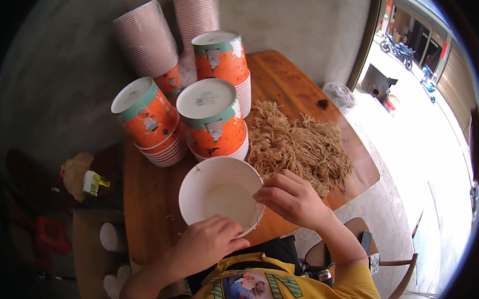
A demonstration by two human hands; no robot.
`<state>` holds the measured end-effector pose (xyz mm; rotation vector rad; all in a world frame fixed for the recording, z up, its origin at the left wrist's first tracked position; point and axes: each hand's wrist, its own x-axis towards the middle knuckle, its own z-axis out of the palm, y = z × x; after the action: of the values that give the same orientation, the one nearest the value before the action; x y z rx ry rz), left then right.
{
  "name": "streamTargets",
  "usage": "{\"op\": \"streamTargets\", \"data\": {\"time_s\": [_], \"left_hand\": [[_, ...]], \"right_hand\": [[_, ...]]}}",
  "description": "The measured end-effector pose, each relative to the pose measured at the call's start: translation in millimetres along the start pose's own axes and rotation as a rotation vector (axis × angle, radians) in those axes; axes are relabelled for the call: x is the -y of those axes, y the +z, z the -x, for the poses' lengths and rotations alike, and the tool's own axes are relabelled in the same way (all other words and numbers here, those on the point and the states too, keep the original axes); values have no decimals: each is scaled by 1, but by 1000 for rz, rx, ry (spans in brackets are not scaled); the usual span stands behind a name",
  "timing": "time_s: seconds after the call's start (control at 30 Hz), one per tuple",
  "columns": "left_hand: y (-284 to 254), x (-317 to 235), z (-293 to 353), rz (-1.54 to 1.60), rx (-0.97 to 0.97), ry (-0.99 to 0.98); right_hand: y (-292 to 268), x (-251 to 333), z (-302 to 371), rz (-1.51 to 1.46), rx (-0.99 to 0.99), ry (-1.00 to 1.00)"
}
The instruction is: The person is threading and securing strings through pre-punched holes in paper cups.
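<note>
A round white paper tub lies ahead of the left hand, which grips its near rim. The right hand bunches its fingertips at the right rim (pinching what, I cannot tell).

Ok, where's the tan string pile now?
In the head view, the tan strings lie on the right of the table, beside the orange cups and beyond the right hand.

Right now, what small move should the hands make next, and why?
Perhaps steady the round white paper tub with the left hand: it touches the near rim, while the right hand bunches its fingers at the right rim and could tip the tub.
</note>
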<state>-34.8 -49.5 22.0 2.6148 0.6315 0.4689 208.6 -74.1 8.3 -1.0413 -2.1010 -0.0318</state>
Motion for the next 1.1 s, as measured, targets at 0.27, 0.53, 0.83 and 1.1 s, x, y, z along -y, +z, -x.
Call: {"op": "streamTargets", "data": {"time_s": [0.27, 0.53, 0.83, 1.1], "left_hand": [[-24, 15, 36, -211, -66, 98], [5, 11, 32, 9, -459, -295], [7, 20, 41, -115, -311, -140], [3, 16, 58, 39, -304, -131]], "right_hand": [[45, 21, -28, -195, 206, 113], [65, 45, -36, -173, 241, 220], [72, 43, -51, 58, 199, 314], [77, 42, -50, 20, 184, 335]]}}
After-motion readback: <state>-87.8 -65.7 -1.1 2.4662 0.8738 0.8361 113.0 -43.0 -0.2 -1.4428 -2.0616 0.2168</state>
